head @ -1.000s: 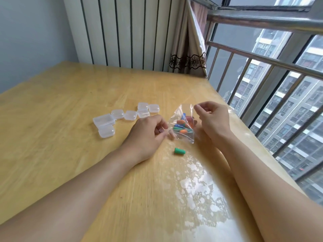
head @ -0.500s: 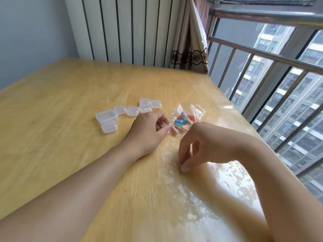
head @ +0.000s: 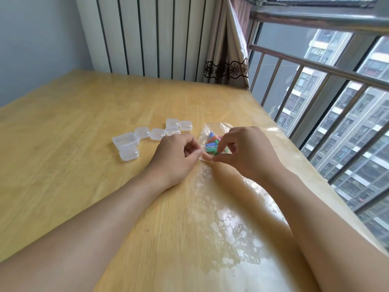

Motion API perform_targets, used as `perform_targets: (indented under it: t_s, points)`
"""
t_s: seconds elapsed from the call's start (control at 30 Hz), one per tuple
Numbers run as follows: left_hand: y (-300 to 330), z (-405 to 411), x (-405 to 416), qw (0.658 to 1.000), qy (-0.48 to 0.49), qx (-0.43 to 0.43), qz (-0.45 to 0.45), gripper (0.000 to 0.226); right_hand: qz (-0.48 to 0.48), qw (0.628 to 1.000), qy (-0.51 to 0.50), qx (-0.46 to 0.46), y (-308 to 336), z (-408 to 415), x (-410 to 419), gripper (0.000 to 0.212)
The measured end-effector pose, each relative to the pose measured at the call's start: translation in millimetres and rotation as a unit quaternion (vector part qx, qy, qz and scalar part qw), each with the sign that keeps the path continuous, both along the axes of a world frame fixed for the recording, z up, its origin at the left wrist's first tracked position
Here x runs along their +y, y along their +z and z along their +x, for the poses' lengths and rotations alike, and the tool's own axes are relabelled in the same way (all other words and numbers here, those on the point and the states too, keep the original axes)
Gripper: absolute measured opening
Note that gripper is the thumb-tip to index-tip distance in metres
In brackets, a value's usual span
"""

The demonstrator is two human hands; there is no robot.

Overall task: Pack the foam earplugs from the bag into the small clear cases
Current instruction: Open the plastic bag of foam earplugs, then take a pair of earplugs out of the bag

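Observation:
A small clear plastic bag (head: 207,131) of coloured foam earplugs (head: 211,142) lies on the wooden table (head: 84,127). My left hand (head: 179,152) pinches the bag's near edge. My right hand (head: 242,150) holds a green earplug (head: 216,153) between thumb and fingers at the bag's mouth. Several small clear cases (head: 156,133) lie shut in a loose row to the left of the bag, with a larger clear case (head: 125,140) and another small case (head: 128,153) at the row's left end.
The table's right edge runs along a window with a metal railing (head: 315,66). A curtain (head: 229,49) hangs at the far corner beside a striped wall panel (head: 147,34). A shiny glare patch (head: 231,228) lies on the table between my forearms.
My right hand picked the loose green earplug off the table in front of the bag and carried it up to the bag's mouth. My left hand stayed at the bag.

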State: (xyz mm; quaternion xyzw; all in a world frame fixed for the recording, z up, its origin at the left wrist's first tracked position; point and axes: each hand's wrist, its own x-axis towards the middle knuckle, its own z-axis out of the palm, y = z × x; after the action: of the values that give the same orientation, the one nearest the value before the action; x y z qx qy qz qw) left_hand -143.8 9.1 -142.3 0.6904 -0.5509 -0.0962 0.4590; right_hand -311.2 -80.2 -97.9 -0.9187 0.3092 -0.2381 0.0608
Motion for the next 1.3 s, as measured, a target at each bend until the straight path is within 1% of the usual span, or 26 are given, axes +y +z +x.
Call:
perform_targets:
  t_s: [0.1,0.2,0.27,0.37,0.43,0.47,0.5,0.53,0.6,0.63,0.67,0.7,0.73,0.77,0.83,0.87,0.9,0.93,0.97,1.03,1.1,1.17,1.2,1.23,1.3]
  points:
    - [-0.8,1.9,-1.0,1.000,0.006,0.001,-0.010,0.001,0.050,0.998,0.020,-0.025,0.0,0.4,-0.9,0.028]
    - [0.1,2.7,-0.7,1.000,0.012,0.022,-0.017,0.011,0.105,0.988,0.045,-0.099,0.4,-0.8,-1.6,0.028]
    - [3.2,2.0,1.2,0.999,0.015,0.037,-0.020,0.013,0.114,0.985,0.064,-0.113,-3.1,1.6,-2.3,0.023]
    - [16.9,7.1,7.0,0.996,0.063,0.015,-0.057,0.014,0.083,0.984,0.074,-0.138,-10.2,9.3,2.5,0.011]
    - [30.7,23.0,15.1,0.989,0.116,-0.029,-0.090,0.017,0.030,0.986,0.083,-0.141,-13.7,20.6,14.3,0.016]
    - [36.9,33.1,20.0,0.984,0.140,-0.057,-0.092,0.021,0.002,0.987,0.090,-0.136,-15.8,28.1,22.5,0.017]
    - [43.1,47.2,27.7,0.979,0.166,-0.087,-0.077,0.026,-0.014,0.986,0.100,-0.135,-17.9,38.8,32.4,0.019]
    - [45.5,61.3,33.6,0.974,0.192,-0.110,-0.044,0.032,-0.018,0.985,0.108,-0.133,-21.4,48.4,40.7,0.020]
    - [43.8,88.5,45.3,0.963,0.236,-0.116,0.050,0.049,-0.015,0.987,0.114,-0.111,-28.8,66.3,53.7,0.026]
    - [39.8,97.8,49.1,0.961,0.245,-0.090,0.095,0.058,-0.020,0.990,0.109,-0.088,-32.2,72.6,56.8,0.029]
    - [34.6,103.8,52.1,0.960,0.245,-0.045,0.129,0.065,-0.030,0.992,0.103,-0.069,-34.5,76.8,59.0,0.031]
    - [29.3,105.2,52.6,0.961,0.237,0.005,0.145,0.068,-0.040,0.993,0.091,-0.055,-35.8,78.8,59.0,0.032]
    - [24.2,104.0,52.0,0.963,0.226,0.049,0.140,0.065,-0.046,0.995,0.080,-0.049,-36.6,79.4,58.0,0.032]
    - [20.7,101.4,51.4,0.966,0.214,0.090,0.113,0.060,-0.046,0.995,0.072,-0.046,-36.3,79.4,57.8,0.032]
    - [20.9,96.5,52.8,0.961,0.210,0.180,0.021,0.047,-0.034,0.996,0.076,-0.036,-35.8,79.6,58.0,0.035]
    - [22.1,97.2,55.3,0.953,0.213,0.216,-0.019,0.043,-0.028,0.996,0.085,-0.030,-35.7,81.7,58.7,0.037]
    - [22.0,100.3,58.4,0.950,0.208,0.231,-0.038,0.040,-0.025,0.995,0.089,-0.028,-35.8,84.3,59.2,0.038]
    - [20.8,103.0,62.5,0.954,0.190,0.228,-0.034,0.042,-0.028,0.995,0.087,-0.028,-35.6,87.6,59.4,0.038]
    - [18.9,105.2,68.5,0.964,0.165,0.210,-0.011,0.048,-0.028,0.996,0.085,-0.027,-35.6,91.4,60.3,0.037]
    - [13.0,107.6,79.1,0.982,0.119,0.143,0.045,0.065,-0.023,0.995,0.099,-0.021,-35.0,99.4,62.1,0.037]
    - [8.4,110.1,82.2,0.990,0.089,0.084,0.072,0.077,-0.012,0.992,0.123,-0.019,-36.4,108.9,63.2,0.041]
    - [8.0,111.9,79.8,0.991,0.082,0.074,0.074,0.088,0.006,0.991,0.130,-0.022,-38.3,117.6,64.3,0.045]
    - [7.9,113.2,78.1,0.991,0.086,0.074,0.072,0.090,0.017,0.991,0.131,-0.026,-39.2,121.9,65.1,0.047]
    - [6.8,114.3,76.0,0.991,0.090,0.070,0.072,0.086,0.031,0.990,0.132,-0.029,-40.1,125.8,65.7,0.047]
    - [4.6,117.1,74.6,0.991,0.100,0.060,0.070,0.073,0.060,0.988,0.139,-0.034,-40.9,132.8,66.9,0.046]
